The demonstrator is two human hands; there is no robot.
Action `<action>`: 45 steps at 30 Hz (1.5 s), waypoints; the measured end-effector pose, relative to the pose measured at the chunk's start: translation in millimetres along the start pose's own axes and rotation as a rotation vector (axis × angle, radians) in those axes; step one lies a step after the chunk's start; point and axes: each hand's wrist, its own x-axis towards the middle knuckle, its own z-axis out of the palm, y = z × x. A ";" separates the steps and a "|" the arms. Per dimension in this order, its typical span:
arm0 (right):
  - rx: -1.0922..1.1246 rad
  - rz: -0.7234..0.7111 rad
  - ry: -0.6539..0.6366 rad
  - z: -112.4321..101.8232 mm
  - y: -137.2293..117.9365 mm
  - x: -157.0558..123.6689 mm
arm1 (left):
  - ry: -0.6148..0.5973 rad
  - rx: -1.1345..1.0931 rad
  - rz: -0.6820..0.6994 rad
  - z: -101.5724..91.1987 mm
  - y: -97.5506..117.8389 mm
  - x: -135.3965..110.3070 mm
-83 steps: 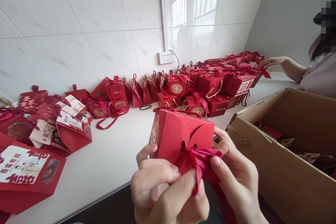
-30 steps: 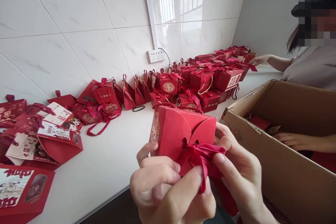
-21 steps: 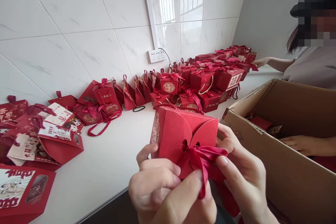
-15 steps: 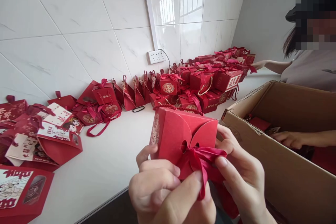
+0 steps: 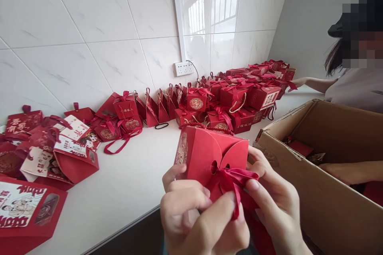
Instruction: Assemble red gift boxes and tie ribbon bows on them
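A red gift box (image 5: 200,152) with curved, overlapping top flaps is held up in front of me, tilted so its top faces me. Dark red ribbon (image 5: 236,179) passes through two holes in the flaps and is looped into a bow. My left hand (image 5: 203,215) pinches a hanging part of the ribbon between thumb and finger, other fingers against the box's left side. With thumb and fingers, my right hand (image 5: 273,195) grips the bow's right loop and braces the box's right side. A twisted red cord handle (image 5: 206,127) lies along the far edge.
Many red gift boxes (image 5: 233,97) are stacked along the tiled wall, more (image 5: 74,147) at the left. An open cardboard box (image 5: 287,159) stands right; a co-worker's hand (image 5: 338,171) reaches into it. A power strip (image 5: 184,68) is on the wall.
The view has shifted slightly, so the surroundings appear lower and further right. Both hands keep their hold on the ribbon. The co-worker's hand has gone deeper into the cardboard box.
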 end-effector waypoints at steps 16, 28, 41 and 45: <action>-0.391 -0.124 -0.252 -6.9 87.7 11.5 | -0.067 0.018 -0.256 39.0 -57.6 -8.0; 0.796 0.659 -0.192 -13.1 53.1 34.5 | -0.329 -0.427 -0.440 27.1 -60.5 -4.9; 0.988 0.699 -0.303 -13.7 36.8 33.6 | -0.447 -0.587 -0.447 28.6 -26.1 -2.6; 1.023 0.730 -0.251 -12.1 35.3 33.4 | -0.498 -0.567 -0.410 27.2 -26.9 -3.6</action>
